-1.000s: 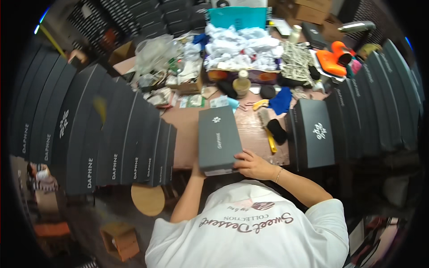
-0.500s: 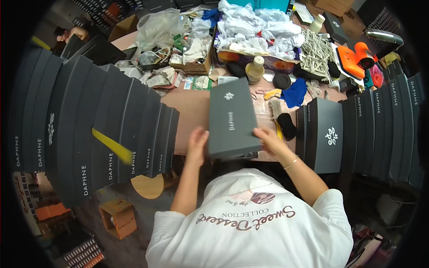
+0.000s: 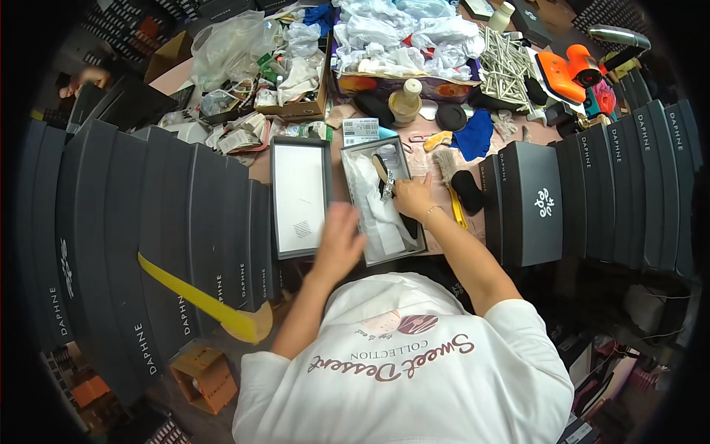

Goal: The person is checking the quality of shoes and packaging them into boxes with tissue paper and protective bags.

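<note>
A dark grey shoebox [image 3: 418, 246] stands on the table in front of me, its top off, with white tissue paper [image 3: 381, 222] inside. Its lid [image 3: 276, 200] lies to the left, pale inner side up. In the box is a black shoe [image 3: 379, 169] with a glittery silver strap, partly covered by my hand. My right hand [image 3: 416, 198] reaches in over the box's right side, fingers closed on the shoe, thumb apart. Between lid and box, near their front ends, hovers my left hand [image 3: 340, 243]; motion smears its fingers.
Tall stacks of dark shoeboxes [image 3: 166, 244] flank me at left, and more shoeboxes [image 3: 534, 203] at right. Beyond the open box are a bottle [image 3: 405, 103], a blue cloth [image 3: 473, 135] and a yellow-handled brush [image 3: 447, 169]. A carton of crumpled white paper [image 3: 407, 48] stands farther back.
The closed shoebox I held is now on the table with its lid off and laid at its left. My right hand has moved into the box onto the shoe.
</note>
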A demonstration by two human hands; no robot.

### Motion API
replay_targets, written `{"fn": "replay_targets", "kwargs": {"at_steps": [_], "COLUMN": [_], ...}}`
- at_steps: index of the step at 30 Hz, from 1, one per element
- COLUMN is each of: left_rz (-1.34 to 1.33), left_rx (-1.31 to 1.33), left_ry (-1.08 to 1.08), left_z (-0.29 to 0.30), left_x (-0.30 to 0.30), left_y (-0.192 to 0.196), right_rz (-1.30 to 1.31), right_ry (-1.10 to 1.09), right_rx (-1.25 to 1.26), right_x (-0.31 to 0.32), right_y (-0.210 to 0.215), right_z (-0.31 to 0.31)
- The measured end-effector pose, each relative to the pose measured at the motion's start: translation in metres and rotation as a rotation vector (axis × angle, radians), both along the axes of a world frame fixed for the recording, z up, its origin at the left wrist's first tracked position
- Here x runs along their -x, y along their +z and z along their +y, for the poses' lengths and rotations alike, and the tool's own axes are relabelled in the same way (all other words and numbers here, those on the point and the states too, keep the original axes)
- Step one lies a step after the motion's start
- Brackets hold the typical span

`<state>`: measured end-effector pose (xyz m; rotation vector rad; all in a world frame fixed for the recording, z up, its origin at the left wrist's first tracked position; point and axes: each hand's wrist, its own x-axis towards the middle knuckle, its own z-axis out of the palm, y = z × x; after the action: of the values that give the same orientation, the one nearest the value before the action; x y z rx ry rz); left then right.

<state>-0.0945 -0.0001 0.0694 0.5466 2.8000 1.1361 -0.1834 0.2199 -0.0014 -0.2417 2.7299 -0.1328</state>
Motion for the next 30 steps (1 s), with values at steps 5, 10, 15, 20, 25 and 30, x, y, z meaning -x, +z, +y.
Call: {"fn": "replay_targets", "kwargs": {"at_steps": [5,10,15,20,25,30], "left_rz": [-0.077,-0.252,-0.551,-1.317,-1.314,-1.205], "left_rx": [0.253,-0.495,-0.525,-0.680,-1.278,-1.554], "left_ry": [-0.364,0.161,-0.092,-0.104,0.351,0.540], "left_z": [0.043,0.016,-0.012,-0.012,-0.045,-0.050], "left_x": [-0.014,0.007,0.045,-0.031,-0.076,-0.053], "left_y": [-0.038,-0.039,0.063,0.010,0.015,0.017], "right_rz": [0.098,-0.102,-0.326,-0.546,0.260,0.384], "right_ry": [-0.082,-0.116,0.464,0.654,0.283,0.495], "right_rx": [0.277,0.883,0.631,0.940,0.549,0.152], "right_x": [0.009,0.011,-0.030,-0.031,0.050,0.097], "right_y": [0.036,0.099,0.128,0.141,0.041,-0.044], "right_z": [0.006,0.063,0.028,-0.018,0.000,-0.016]}}
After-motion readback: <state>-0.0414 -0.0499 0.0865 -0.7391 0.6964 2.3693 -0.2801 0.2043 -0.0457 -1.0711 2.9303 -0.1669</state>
